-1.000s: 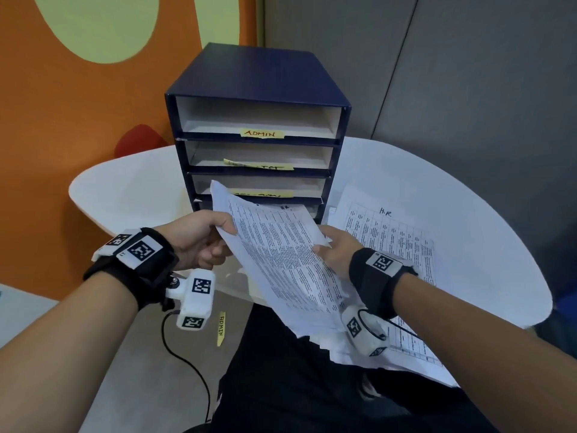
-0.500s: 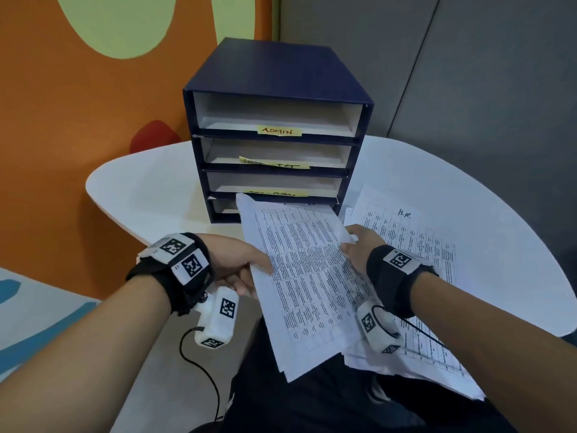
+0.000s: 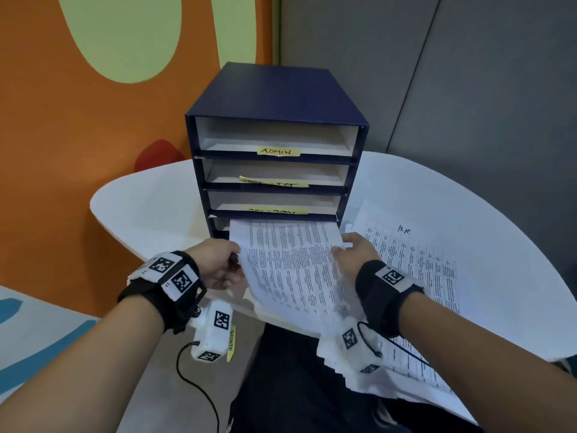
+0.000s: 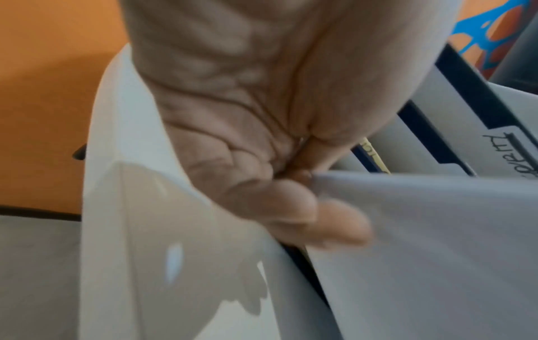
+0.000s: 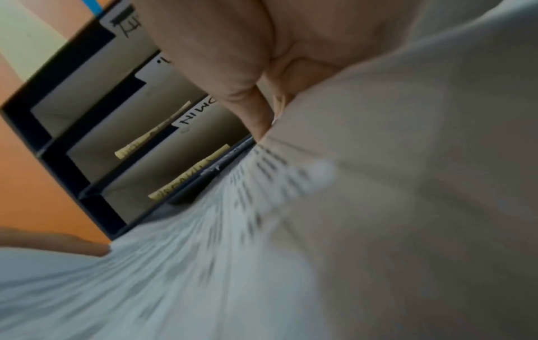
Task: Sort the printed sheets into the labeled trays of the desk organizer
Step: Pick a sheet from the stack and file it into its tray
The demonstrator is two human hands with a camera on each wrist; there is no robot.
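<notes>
Between both grips: printed sheet [image 3: 290, 267], far edge at organizer [image 3: 274, 120] bottom tray; left hand [image 3: 215, 267], right hand [image 3: 356, 254] pinching side edges.

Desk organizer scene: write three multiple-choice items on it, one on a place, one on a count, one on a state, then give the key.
1. Where is the far edge of the printed sheet held by both hands?
A. In the top tray
B. At the mouth of the bottom tray
C. Flat on the floor

2. How many tray openings does the desk organizer show?
A. Two
B. Four
C. Six

3. What is the left hand doing?
A. Gripping the sheet's left edge
B. Resting flat on the table
C. Pressing the ADMIN label

Key:
1 B: in the head view the sheet's far edge meets the lowest slot, under the three labeled trays.
2 B: four stacked openings, the top one labeled ADMIN.
3 A: its fingers curl round the paper's edge, while the right hand holds the opposite edge.
</notes>
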